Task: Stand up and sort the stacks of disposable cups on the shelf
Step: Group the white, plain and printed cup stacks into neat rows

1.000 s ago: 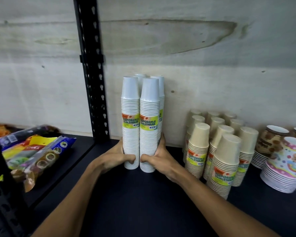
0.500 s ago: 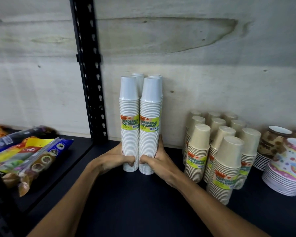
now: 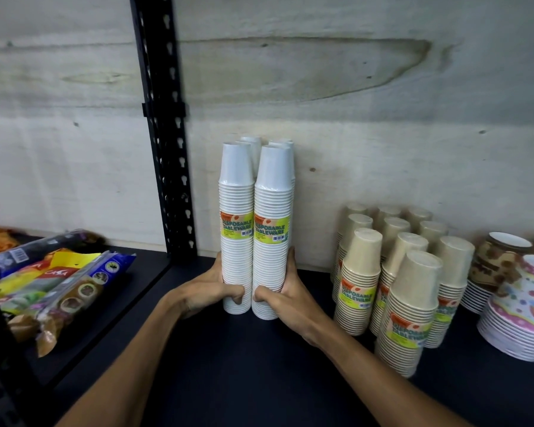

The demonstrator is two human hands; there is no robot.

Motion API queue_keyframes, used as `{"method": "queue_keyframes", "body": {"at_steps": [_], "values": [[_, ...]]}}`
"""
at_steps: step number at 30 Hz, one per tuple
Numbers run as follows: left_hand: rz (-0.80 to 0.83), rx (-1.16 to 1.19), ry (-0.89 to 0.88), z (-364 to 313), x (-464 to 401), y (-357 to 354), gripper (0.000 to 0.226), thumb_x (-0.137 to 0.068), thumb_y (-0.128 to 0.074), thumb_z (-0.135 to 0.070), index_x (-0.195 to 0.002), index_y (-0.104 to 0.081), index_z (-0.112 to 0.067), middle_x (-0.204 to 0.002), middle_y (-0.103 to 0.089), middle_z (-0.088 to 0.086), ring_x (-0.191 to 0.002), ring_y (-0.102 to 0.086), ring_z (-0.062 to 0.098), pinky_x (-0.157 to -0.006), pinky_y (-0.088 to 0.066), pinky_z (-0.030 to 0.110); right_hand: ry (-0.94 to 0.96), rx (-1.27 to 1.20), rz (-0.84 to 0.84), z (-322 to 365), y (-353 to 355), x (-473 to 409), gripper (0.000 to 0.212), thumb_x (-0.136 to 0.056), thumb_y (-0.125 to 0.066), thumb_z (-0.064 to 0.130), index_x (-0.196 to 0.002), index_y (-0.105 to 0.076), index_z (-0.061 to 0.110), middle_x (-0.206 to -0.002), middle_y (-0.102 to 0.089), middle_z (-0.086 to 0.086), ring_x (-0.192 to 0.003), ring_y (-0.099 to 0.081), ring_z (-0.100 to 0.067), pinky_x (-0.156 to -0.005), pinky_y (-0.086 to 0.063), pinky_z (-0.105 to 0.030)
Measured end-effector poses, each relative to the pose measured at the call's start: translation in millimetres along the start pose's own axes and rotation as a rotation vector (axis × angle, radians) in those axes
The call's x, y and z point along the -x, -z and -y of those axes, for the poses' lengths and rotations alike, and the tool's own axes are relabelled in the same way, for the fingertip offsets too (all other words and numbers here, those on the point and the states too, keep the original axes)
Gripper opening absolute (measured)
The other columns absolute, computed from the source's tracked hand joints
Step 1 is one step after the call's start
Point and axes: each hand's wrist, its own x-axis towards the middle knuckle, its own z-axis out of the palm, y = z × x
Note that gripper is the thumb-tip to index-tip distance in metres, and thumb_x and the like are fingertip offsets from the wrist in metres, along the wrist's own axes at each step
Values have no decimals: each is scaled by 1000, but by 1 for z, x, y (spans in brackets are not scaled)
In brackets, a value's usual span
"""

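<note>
Both hands are wrapped round the base of the white cup stacks [image 3: 255,229], upright on the dark shelf [image 3: 259,365]: left hand [image 3: 211,291] grips the left stack, right hand [image 3: 282,298] clasps the right one, thumbs curled in front. Right of the right hand stand beige cup stacks [image 3: 404,291]; left of the left hand lie snack packets [image 3: 59,282].

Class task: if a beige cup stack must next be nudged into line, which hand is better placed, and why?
The right hand, probably: it grips the white stacks on the side nearest the beige stacks; the left hand would have to cross over.
</note>
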Motion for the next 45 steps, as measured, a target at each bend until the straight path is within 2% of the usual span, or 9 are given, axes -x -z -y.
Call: {"method": "queue_keyframes", "body": {"at_steps": [5, 10, 13, 16, 22, 28, 33, 38, 45], "values": [[31, 16, -35, -3, 3, -2, 104, -49, -67, -17, -145, -29, -25, -133, -60, -4, -120, -59, 10, -96, -49, 26, 6, -24, -1, 1, 0, 1, 105, -67, -71, 18, -153, -11, 34, -138, -53, 14, -125, -53, -2, -108, -46, -34], [12, 35, -40, -2, 4, -4, 90, -52, -64, -12, -138, -41, -21, -127, -65, -2, -120, -59, 17, -97, -48, 30, 2, -37, 16, 2, 1, 2, 106, -69, -71, 18, -153, -8, 36, -136, -54, 15, -123, -55, -1, -104, -48, -29], [-36, 78, -21, -1, 5, -4, 108, -49, -69, -16, -146, -22, -24, -137, -53, -3, -126, -53, 14, -99, -45, 26, 3, -46, 7, 1, -1, 3, 109, -67, -71, 22, -154, -7, 37, -141, -52, 13, -127, -53, -4, -108, -47, -35], [-81, 111, -8, 0, 5, -4, 116, -48, -79, -19, -139, -9, -33, -140, -44, -3, -126, -50, 10, -96, -45, 22, 10, -42, 3, 1, -2, 3, 110, -67, -70, 24, -153, -4, 41, -145, -48, 13, -130, -50, -4, -111, -44, -36], [-52, 70, -28, 5, 2, -3, 108, -53, -77, -14, -146, -22, -28, -140, -53, -3, -128, -53, 13, -105, -45, 30, -5, -37, 15, 1, -1, 3, 117, -67, -71, 29, -153, 7, 43, -148, -43, 15, -132, -47, -3, -111, -42, -34], [-52, 73, -39, 4, 3, -4, 105, -50, -73, -16, -145, -27, -27, -137, -55, -1, -126, -54, 16, -107, -44, 34, 4, -42, 16, 1, 0, 4, 112, -71, -70, 23, -153, 3, 43, -145, -46, 15, -129, -48, 0, -106, -43, -25], [-59, 86, -39, 5, 4, -4, 108, -50, -75, -17, -145, -24, -24, -140, -53, 3, -127, -54, 18, -110, -43, 39, 17, -40, 6, 1, 0, 3, 108, -70, -71, 21, -153, -5, 40, -143, -48, 14, -128, -50, -2, -108, -45, -29], [-82, 156, -34, 2, 6, -4, 112, -46, -77, -20, -136, -12, -29, -136, -48, -2, -122, -51, 7, -89, -48, 17, 12, -43, 27, 0, 1, 4, 105, -73, -71, 18, -151, -6, 42, -143, -49, 13, -128, -51, -2, -106, -45, -26], [-43, 115, -63, 1, 15, -5, 93, -64, -73, -1, -146, -33, -22, -133, -62, -2, -123, -59, 14, -107, -44, 36, -2, -32, 27, 2, 2, 7, 107, -72, -76, 17, -152, -9, 38, -143, -50, 14, -129, -51, -2, -109, -44, -30]]}}
